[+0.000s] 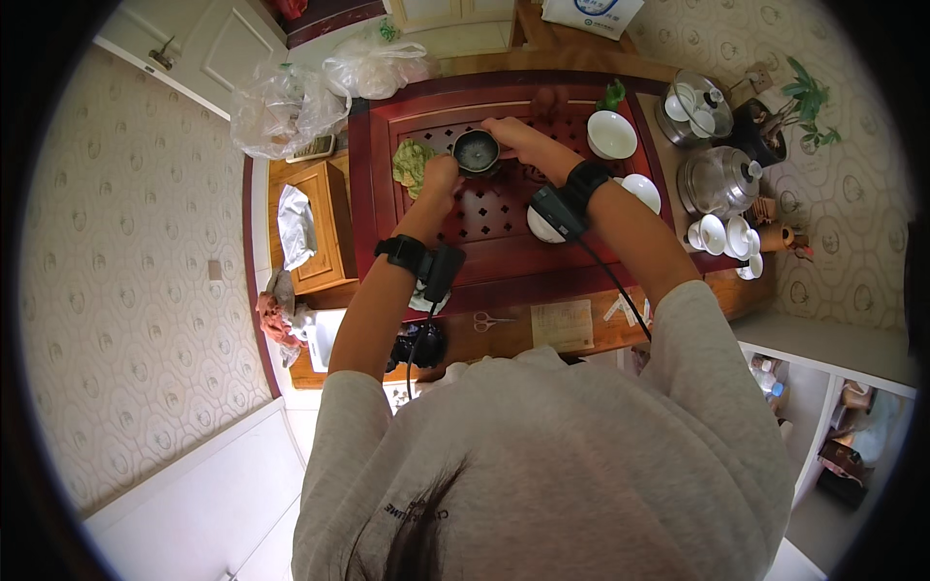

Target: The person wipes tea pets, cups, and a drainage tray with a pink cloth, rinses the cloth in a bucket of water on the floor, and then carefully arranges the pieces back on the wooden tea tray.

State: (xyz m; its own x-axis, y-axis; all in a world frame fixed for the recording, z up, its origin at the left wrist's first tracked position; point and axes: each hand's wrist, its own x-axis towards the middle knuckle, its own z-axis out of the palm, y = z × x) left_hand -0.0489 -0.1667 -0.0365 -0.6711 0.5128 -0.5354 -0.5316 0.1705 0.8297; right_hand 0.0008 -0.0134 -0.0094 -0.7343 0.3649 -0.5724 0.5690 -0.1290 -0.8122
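My left hand [441, 176] and my right hand [517, 139] hold a small dark round bowl [476, 150] from both sides. Its inside is grey-black with a pale centre. The bowl is over the dark red wooden tea tray [483, 258], which has cut-out drain holes; whether it touches the tray I cannot tell. Just left of my left hand lies a crumpled yellow-green cloth [411, 165]. To the right of my right hand stands a white bowl [612, 135], with a green ornament [612, 95] behind it. Two more white pieces, one a rounded dish [546, 224], are partly hidden by my right forearm.
Glass pots [719, 181] and white lidded cups [740, 238] line the right side, near a potted plant [803, 94]. A wooden tissue box [320, 232] and plastic bags [290, 109] are left. Scissors [485, 322] and a paper sheet [563, 325] lie along the near edge.
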